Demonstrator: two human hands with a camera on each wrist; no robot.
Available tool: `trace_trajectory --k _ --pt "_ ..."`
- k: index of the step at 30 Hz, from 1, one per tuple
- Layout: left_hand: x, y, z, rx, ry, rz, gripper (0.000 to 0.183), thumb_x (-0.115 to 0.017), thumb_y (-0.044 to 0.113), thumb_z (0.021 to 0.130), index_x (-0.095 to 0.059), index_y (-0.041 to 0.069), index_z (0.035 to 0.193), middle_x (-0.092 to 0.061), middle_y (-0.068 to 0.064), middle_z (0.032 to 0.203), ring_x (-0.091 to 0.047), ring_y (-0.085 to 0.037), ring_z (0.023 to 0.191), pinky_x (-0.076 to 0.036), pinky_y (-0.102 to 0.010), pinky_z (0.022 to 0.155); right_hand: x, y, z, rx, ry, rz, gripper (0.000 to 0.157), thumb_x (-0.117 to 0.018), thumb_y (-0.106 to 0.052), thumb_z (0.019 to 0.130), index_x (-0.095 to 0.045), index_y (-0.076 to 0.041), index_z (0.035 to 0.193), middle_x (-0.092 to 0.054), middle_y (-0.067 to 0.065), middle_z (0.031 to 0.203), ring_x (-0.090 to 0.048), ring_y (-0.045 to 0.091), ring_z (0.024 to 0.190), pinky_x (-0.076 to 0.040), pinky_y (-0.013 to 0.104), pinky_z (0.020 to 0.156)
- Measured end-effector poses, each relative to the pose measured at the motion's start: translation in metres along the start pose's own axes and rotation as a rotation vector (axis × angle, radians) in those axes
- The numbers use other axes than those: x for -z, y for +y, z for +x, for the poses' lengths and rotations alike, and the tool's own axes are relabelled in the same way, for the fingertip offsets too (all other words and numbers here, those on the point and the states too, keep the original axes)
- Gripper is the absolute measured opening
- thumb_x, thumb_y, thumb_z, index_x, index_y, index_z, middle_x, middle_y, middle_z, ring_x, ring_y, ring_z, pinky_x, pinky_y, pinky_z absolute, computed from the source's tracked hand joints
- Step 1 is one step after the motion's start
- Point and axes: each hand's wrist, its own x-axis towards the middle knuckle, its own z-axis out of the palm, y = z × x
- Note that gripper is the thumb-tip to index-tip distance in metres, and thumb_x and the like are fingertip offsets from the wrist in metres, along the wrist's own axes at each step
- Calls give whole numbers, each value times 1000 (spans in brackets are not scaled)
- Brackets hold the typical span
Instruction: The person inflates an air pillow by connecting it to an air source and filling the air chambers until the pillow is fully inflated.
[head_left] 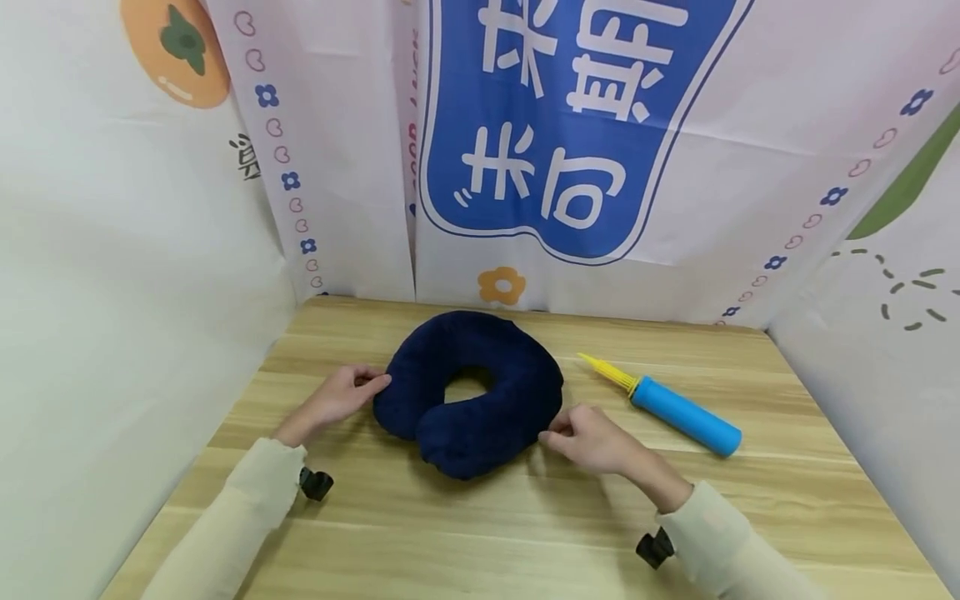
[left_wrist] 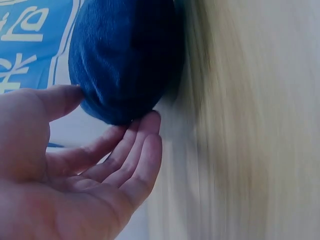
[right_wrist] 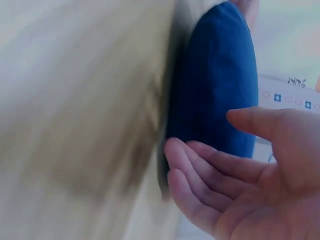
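Observation:
A dark navy U-shaped neck pillow (head_left: 517,358), plump and plush-looking, lies on the wooden table between the two hands. At its left side, my left hand (head_left: 348,394) pinches the outer edge. The left wrist view shows that thumb on the upper side of the pillow (left_wrist: 127,55) and the fingertips (left_wrist: 152,120) under its lower edge. My right hand (head_left: 592,439) grips the outer edge at the near right. In the right wrist view its thumb reaches over the pillow (right_wrist: 215,75), and the curled fingers (right_wrist: 187,165) lie along the side by the tabletop.
A blue hand pump (head_left: 686,414) with a yellow nozzle (head_left: 607,372) lies to the right of the pillow, beyond the right hand. Printed white sheets (head_left: 352,167) stand behind the table (head_left: 450,542) and along both sides. Small black devices hang under both cuffs.

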Motion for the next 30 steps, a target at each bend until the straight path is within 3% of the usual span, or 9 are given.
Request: trace_trajectory --k 6,9,12,15,17,22,30 --pt "-10 11 0 3 38 -32 51 -55 42 97 -59 -2 122 -65 -18 112 -63 -21 94 -54 -30 77 0 3 10 -66 67 87 36 -54 -36 98 -62 -7 78 -42 -4 57 -37 10 48 -34 24 46" --pt "-17 20 -1 -4 89 -72 52 -58 44 95 -59 -1 121 -65 -18 114 -63 -23 99 -54 -32 80 9 9 22 -98 133 107 34 -50 -31 99 -62 -6 80 -50 0 61 -44 14 50 -36 25 47" --pt "-26 29 -1 -25 139 -103 52 -60 44 93 -59 0 120 -64 -18 117 -63 -26 105 -55 -34 83 18 17 36 -115 195 169 31 -46 -28 101 -66 -5 95 -64 10 78 -62 23 71 -46 27 56" --pt "-36 36 0 -32 168 -123 50 -62 45 92 -59 2 118 -64 -17 118 -63 -28 107 -55 -36 86 26 25 50 -129 240 227 34 -42 -24 102 -64 -4 117 -68 16 104 -65 29 96 -50 29 69" --pt "-44 38 1 -31 173 -123 49 -63 45 92 -59 3 117 -64 -16 118 -64 -28 107 -55 -37 86 30 31 58 -138 263 230 36 -39 -22 103 -61 -3 124 -67 17 110 -62 27 90 -49 29 70" --pt "-63 39 4 -33 168 -104 43 -64 42 91 -60 5 113 -65 -14 113 -65 -25 104 -55 -35 84 32 43 72 -170 312 188 36 -35 -20 104 -60 -3 124 -63 18 100 -47 17 67 -42 28 60" --pt "-71 35 0 -15 130 -50 37 -67 38 90 -62 6 108 -68 -11 105 -66 -19 94 -55 -31 78 27 51 74 -173 307 100 40 -38 -18 104 -51 2 135 -65 16 110 -52 15 70 -44 26 64"
